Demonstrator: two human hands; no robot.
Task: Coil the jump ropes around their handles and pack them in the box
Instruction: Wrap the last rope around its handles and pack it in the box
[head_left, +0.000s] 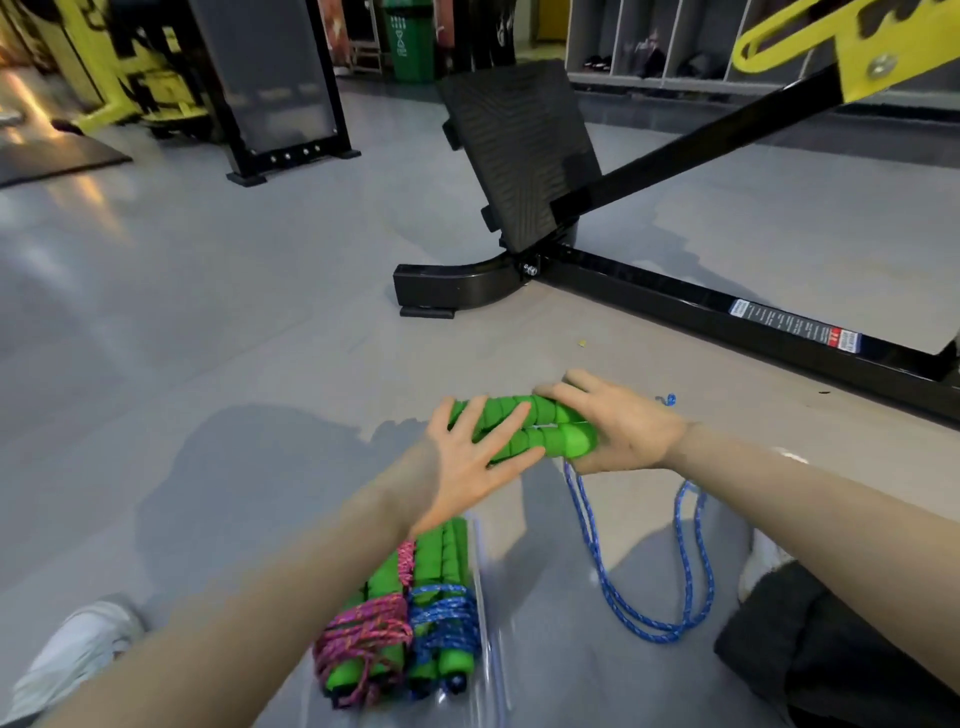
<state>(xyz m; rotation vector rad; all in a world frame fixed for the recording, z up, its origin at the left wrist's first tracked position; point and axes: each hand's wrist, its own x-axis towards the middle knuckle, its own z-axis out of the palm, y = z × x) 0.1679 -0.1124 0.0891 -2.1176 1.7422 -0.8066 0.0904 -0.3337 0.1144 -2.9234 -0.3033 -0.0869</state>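
A: Risks, biggest thing first?

B: The blue rope (691, 571) is trailed loose over the floor (208, 312) in a long double loop. It could be snagged or kinked once winding is begun. The clear box (488, 597) is partly taken up by a pink bundle (363, 629) and a blue bundle (447, 618). A fat, slack coil might not be fitted in beside them.

A: Hands?

B: One end of the green handles (519, 415) is gripped by the right hand (618, 426), fingers wrapped round. The left hand (467, 457) is laid flat over them with fingers spread and nothing clasped. With only one end clamped, the pair could be splayed apart and the first turns lost.

A: Location and look?

B: The handles are held low over the floor, just ahead of the box. Floor contact cannot be told. They are kept side by side and touching, in ribbed bright green foam. No rope is wound on them yet. The rope is braided, blue with pale flecks, and hangs from the gripped end. A small knotted end (670, 400) is seen past the right hand.
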